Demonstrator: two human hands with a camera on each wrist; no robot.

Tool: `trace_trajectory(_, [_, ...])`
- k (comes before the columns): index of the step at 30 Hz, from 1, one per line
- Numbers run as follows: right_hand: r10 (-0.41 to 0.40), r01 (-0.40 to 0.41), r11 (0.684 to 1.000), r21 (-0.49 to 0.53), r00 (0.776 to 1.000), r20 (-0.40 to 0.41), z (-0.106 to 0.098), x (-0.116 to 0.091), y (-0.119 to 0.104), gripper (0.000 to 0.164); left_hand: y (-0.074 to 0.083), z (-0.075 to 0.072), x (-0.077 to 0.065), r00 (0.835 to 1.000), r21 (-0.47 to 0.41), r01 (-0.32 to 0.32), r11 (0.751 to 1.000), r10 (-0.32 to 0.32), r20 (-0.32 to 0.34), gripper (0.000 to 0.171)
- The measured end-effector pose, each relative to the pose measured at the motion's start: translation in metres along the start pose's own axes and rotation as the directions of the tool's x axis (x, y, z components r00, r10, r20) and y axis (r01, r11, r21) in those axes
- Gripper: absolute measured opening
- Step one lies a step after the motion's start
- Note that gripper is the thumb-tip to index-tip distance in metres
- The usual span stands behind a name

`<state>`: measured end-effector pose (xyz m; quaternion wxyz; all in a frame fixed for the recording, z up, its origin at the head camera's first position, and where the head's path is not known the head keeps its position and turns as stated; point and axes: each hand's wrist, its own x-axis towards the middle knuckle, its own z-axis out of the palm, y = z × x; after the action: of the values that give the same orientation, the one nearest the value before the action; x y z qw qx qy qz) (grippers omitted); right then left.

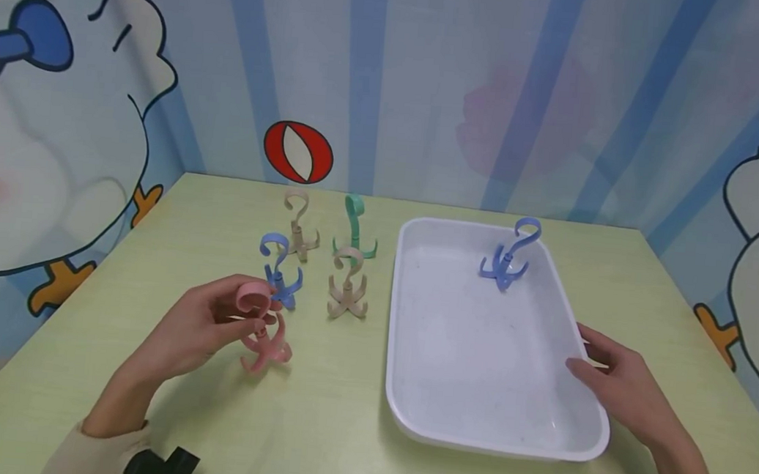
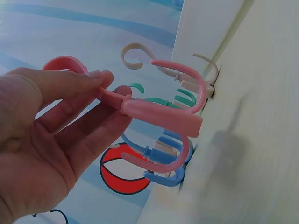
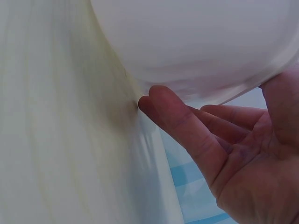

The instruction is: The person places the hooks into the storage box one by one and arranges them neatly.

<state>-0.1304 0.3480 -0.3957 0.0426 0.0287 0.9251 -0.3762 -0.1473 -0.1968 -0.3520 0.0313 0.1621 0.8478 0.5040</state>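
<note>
A pink multi-prong hook [image 1: 268,347] is pinched by its stem between the thumb and fingers of my left hand [image 1: 211,321]. In the left wrist view, the pink hook [image 2: 159,114] is held off the table, its prongs toward the tabletop. My right hand [image 1: 627,386] holds the right side of a white tray [image 1: 474,390], thumb over the rim. The right wrist view has its fingers [image 3: 187,126] under the tray's outer wall. Inside the tray, a blue hook [image 1: 504,264] stands near the far right corner.
Left of the tray, more hooks stand on the pale table [image 1: 314,409]: a blue one [image 1: 280,281], a green one [image 1: 355,228], a beige one [image 1: 347,297] and another beige one [image 1: 297,231] farther back. A cartoon-printed wall [image 1: 416,85] borders the table's back.
</note>
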Motion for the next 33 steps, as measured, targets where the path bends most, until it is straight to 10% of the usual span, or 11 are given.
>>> trace_trajectory(33, [0.007,-0.007,1.000,0.021,1.000,0.007,0.000,0.000,0.000,0.069,0.048,0.030,0.027,0.993,0.015,-0.090,0.996,0.089,0.077,0.046])
